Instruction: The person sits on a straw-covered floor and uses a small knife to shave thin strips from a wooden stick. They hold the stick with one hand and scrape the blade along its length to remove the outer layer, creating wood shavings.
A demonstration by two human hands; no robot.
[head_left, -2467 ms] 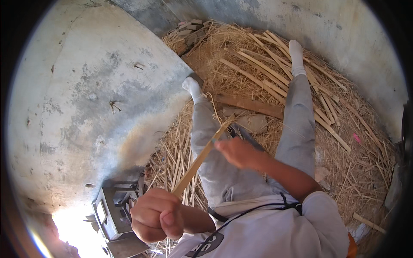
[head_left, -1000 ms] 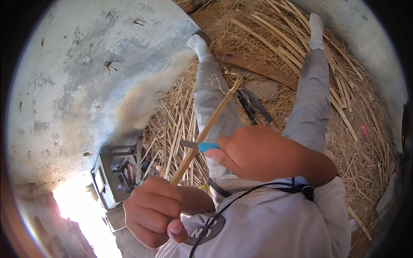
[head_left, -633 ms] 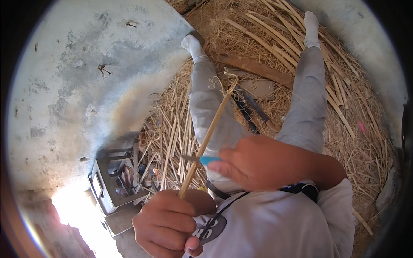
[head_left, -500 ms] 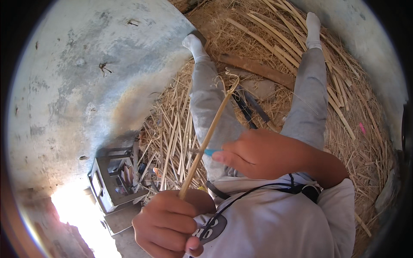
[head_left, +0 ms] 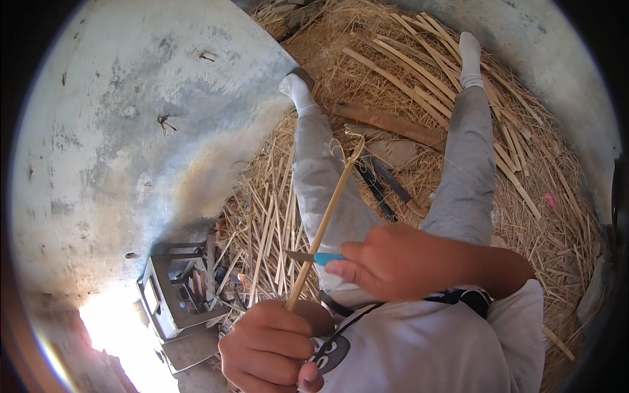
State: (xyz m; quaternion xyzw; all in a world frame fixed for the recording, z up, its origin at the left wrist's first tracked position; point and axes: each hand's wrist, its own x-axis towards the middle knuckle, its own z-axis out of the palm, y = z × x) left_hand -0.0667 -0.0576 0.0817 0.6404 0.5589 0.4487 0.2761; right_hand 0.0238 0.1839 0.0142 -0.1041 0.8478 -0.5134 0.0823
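My left hand is closed round the lower end of a thin bamboo strip, which slants up and away between my legs. Curled shavings cling to the strip's far end. In my closed right hand is a small knife with a turquoise handle. Its short blade lies across the strip a little above my left fist, touching it or very close. The near end of the strip is hidden inside and below my left hand.
Loose strips lie heaped left of my legs, and longer slats lie far right. Between my legs are a brown plank, a flat stone and a dark-bladed tool. A wooden frame box stands by the left wall.
The knife has slid down the strip toward my left hand. My left hand and the strip sit slightly further right and lower in the picture; the whole view has shifted a little.
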